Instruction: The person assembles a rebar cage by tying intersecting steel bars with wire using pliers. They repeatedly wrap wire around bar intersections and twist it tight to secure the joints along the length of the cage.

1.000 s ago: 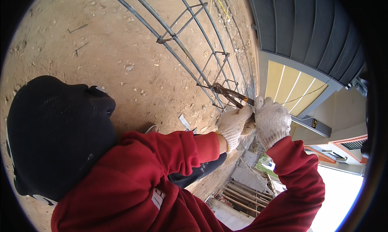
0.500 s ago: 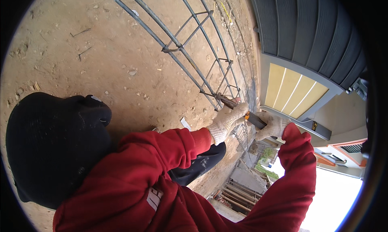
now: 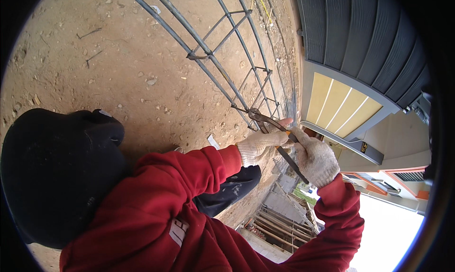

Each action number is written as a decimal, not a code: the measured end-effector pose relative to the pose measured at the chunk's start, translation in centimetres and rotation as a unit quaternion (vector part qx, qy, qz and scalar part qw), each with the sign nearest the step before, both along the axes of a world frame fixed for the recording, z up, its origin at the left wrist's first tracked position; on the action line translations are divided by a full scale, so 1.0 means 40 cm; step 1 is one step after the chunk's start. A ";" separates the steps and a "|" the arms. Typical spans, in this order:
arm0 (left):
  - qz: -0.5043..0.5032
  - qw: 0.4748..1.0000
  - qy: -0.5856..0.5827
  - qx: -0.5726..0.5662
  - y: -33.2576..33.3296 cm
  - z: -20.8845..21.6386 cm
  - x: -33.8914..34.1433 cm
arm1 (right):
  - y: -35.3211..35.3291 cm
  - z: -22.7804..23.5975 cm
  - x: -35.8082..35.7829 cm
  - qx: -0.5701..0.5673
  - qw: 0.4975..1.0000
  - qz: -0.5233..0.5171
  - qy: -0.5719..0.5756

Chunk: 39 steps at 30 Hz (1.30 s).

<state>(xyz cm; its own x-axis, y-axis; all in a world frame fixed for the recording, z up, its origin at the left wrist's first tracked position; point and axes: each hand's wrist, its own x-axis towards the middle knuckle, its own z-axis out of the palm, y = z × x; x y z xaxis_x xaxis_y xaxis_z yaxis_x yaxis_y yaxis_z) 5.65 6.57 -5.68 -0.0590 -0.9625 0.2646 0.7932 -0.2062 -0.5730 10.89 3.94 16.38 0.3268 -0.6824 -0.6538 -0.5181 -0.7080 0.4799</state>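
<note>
Dirt ground (image 3: 128, 87) | right hand (image 3: 316, 160): fingers clamped on pliers (image 3: 292, 163) | left hand (image 3: 260, 145): fingers partly extended beside pliers, grip unclear | steel-bar cage (image 3: 207, 51) just beyond fingers

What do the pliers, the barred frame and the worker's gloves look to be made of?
Pliers: probably steel, given the dark, brownish metallic head; the smooth dark handles, with orange patches, may be plastic- or rubber-coated.
Barred frame: likely steel, from its long, slim grey rods with a dull sheen.
Gloves: off-white knit, from the ribbed texture; perhaps cotton.
</note>
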 end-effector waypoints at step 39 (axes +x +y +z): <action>-0.021 0.990 0.103 0.092 0.000 0.029 0.019 | -0.063 0.013 -0.081 0.095 0.800 -0.593 -0.012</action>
<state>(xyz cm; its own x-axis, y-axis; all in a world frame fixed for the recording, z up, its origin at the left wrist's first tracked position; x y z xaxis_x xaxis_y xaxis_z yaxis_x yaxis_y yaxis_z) 6.42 6.58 -4.51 -0.0638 -0.9933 0.0963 0.6491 -0.1146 -0.7520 7.65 1.44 16.91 -0.4617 -0.4107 -0.7863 -0.8869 0.2279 0.4017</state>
